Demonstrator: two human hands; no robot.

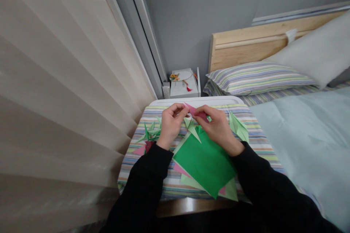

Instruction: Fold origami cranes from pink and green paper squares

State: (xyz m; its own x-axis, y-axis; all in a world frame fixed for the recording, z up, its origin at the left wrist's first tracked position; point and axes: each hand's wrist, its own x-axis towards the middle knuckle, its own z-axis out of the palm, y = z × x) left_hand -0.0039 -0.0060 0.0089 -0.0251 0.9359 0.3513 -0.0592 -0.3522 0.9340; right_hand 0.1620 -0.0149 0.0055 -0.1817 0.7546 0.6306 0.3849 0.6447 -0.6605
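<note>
holding narrowly at the fingertips, your left hand [171,125] is pinching the left end of a small, pointed, folded piece of pink paper [191,109]. your right hand [217,125] is gripping the right portion of it, thumb and forefinger set close. the pink piece is spanning the space between your hands, near the far edge of a white-rimmed table [197,100]; whether it is touching the surface, you are not letting the view tell. a striped multicoloured cloth [262,153] is covering the table.

just nearer to you than the grip, a pointed light-green folded paper shape [194,132] is overlapping the edge of a flat, dark-green square paper sheet [205,164]. that sheet is lying askew between your forearms, with light-green paper [231,191] and a pink paper corner [180,170] showing from beneath. beside your left wrist, a cluster of green folded paper shapes [153,131] is lying near a dark-red folded paper piece [148,146]. beyond your right wrist, a pale-green folded paper form [239,127] is resting on the cloth. black sleeves [262,174] are covering both your forearms.
</note>
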